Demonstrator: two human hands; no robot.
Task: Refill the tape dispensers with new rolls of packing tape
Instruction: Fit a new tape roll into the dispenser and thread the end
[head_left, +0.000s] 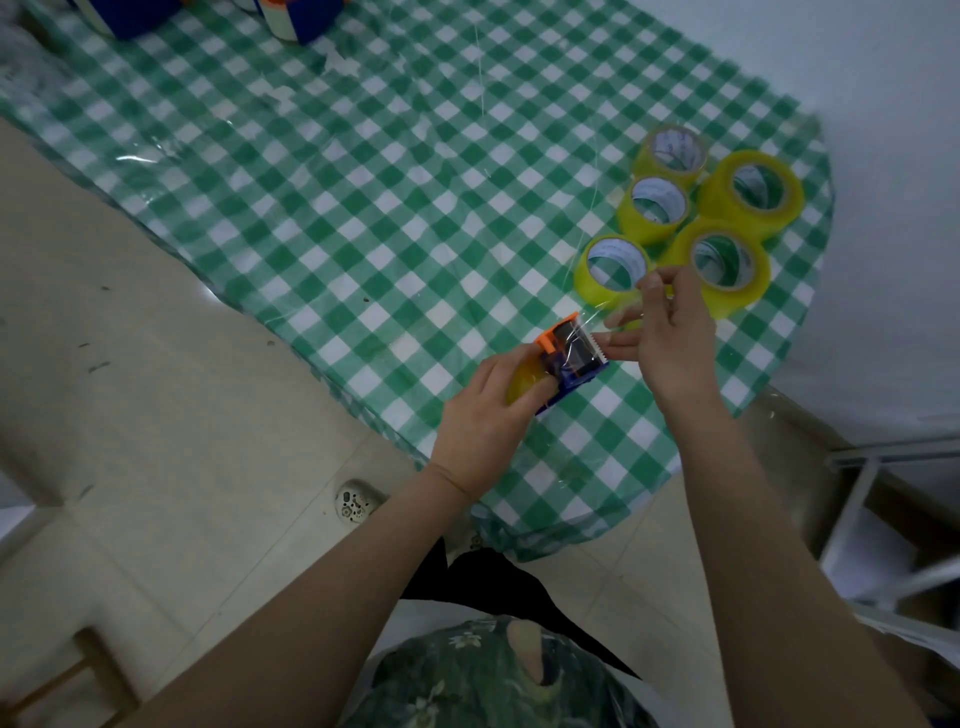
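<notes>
A blue tape dispenser (574, 364) with an orange top piece lies at the near edge of the table, a yellow roll seated in it. My left hand (485, 415) grips the dispenser and its roll from the left. My right hand (667, 332) pinches the clear tape end (582, 338) that runs over the toothed blade. Several loose yellow tape rolls (727, 208) lie flat in a cluster just beyond my right hand.
The table wears a green-and-white checked cloth (363, 208) under clear plastic. More blue dispensers (301, 21) stand at the far left edge. A tiled floor with a drain (356, 503) lies to the left, a metal rack (883, 519) to the right.
</notes>
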